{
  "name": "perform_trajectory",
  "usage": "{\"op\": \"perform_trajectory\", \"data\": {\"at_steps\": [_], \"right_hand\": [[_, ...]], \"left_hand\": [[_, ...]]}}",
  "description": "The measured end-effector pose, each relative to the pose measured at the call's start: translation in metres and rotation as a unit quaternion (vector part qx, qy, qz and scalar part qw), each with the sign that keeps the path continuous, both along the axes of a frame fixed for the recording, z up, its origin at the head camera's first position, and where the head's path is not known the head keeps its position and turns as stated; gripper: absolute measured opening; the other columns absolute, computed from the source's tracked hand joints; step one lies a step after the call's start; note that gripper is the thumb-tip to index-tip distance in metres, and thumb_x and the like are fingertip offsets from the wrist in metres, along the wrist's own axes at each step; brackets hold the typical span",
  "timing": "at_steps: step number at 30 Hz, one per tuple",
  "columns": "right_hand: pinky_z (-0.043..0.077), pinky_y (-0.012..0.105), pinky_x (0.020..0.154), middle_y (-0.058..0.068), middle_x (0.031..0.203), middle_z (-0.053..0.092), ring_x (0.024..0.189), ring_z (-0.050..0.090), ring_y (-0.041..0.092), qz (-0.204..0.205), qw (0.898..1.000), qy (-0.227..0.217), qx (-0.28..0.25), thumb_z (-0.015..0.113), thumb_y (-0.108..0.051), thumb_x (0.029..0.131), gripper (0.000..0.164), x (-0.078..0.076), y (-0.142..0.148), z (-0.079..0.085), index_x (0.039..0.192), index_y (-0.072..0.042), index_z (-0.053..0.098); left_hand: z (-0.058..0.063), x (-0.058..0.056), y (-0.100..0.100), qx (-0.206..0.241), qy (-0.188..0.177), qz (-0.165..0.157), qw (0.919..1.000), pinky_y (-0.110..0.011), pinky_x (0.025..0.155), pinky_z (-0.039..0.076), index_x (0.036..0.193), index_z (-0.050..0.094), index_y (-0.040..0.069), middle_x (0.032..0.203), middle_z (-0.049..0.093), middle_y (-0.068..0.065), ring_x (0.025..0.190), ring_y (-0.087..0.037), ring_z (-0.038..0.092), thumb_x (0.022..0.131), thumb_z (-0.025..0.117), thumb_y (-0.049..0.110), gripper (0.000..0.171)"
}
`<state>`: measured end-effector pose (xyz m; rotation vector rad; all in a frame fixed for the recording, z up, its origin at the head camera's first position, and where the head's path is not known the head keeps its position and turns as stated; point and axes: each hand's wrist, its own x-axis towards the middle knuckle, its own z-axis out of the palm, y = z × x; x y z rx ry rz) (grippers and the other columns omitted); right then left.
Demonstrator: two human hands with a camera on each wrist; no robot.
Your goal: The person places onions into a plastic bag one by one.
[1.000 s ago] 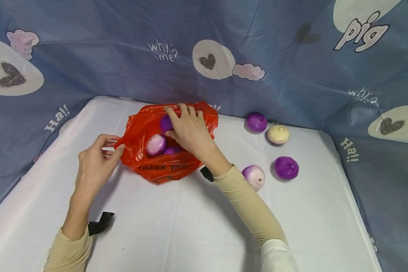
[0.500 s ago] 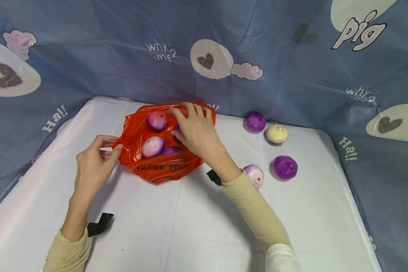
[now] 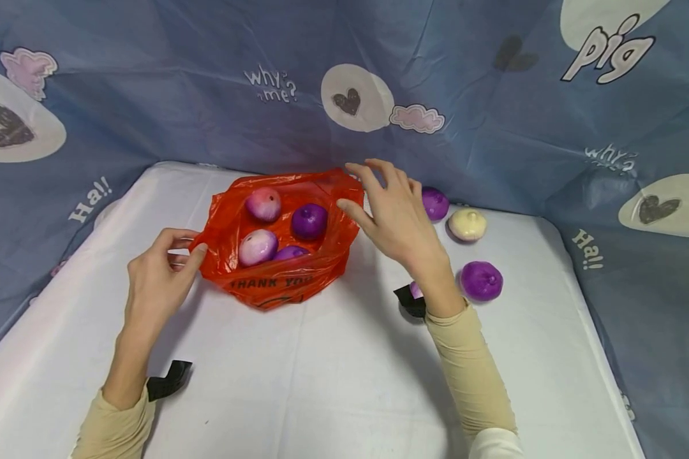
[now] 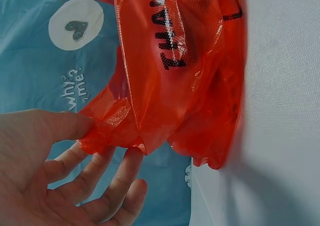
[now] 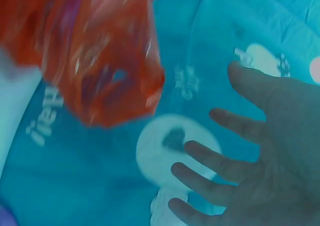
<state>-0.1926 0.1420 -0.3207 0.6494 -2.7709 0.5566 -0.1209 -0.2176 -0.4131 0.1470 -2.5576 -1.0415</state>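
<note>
A red plastic bag (image 3: 327, 271) printed "THANK YOU" lies with its mouth open on the white table. Inside it I see a dark purple onion (image 3: 309, 221), a white-and-purple onion (image 3: 258, 247), a pinkish onion-like one (image 3: 263, 204) and, partly covered by the bag's front, another purple onion (image 3: 290, 253). My left hand (image 3: 163, 277) pinches the bag's left edge between thumb and fingers; the left wrist view shows the red film (image 4: 107, 131) in that pinch. Just right of the bag, my right hand (image 3: 399, 220) is raised with fingers spread, holding nothing.
On the table to the right are a purple onion (image 3: 435, 204), a cream onion (image 3: 467, 225) and another purple onion (image 3: 481, 281). A whitish-purple onion (image 3: 416, 290) is mostly hidden behind my right wrist. A blue printed cloth (image 3: 207, 83) hangs behind the table (image 3: 235, 382).
My right hand has let go of the dark purple onion inside the bag, then come out and moved right toward the loose onions. My left hand keeps its hold on the bag's edge.
</note>
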Motion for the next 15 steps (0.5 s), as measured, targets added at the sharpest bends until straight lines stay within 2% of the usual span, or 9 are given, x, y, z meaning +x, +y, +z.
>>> {"op": "perform_trajectory", "data": {"at_steps": [6, 15], "right_hand": [[0.035, 0.064, 0.118, 0.017, 0.164, 0.047, 0.149, 0.047, 0.043, -0.052, 0.998, -0.029, -0.008, 0.063, -0.05, 0.106, 0.062, -0.01, 0.036, -0.001, 0.16, -0.024, 0.048], [0.031, 0.074, 0.114, 0.027, 0.164, 0.043, 0.147, 0.045, 0.056, -0.125, 0.988, -0.091, 0.003, 0.068, -0.037, 0.105, 0.064, -0.041, 0.092, -0.025, 0.161, -0.015, 0.045]], "left_hand": [[0.001, 0.0, 0.0, 0.005, 0.005, -0.002, 1.0, 0.003, 0.071, 0.041, 0.126, 0.073, 0.01, 0.112, 0.082, -0.018, 0.075, 0.03, 0.049, 0.102, 0.07, 0.027, 0.029], [0.001, 0.001, 0.001, 0.007, 0.001, 0.001, 1.0, 0.004, 0.071, 0.04, 0.126, 0.073, 0.011, 0.113, 0.081, -0.019, 0.075, 0.031, 0.048, 0.102, 0.069, 0.028, 0.029]]}}
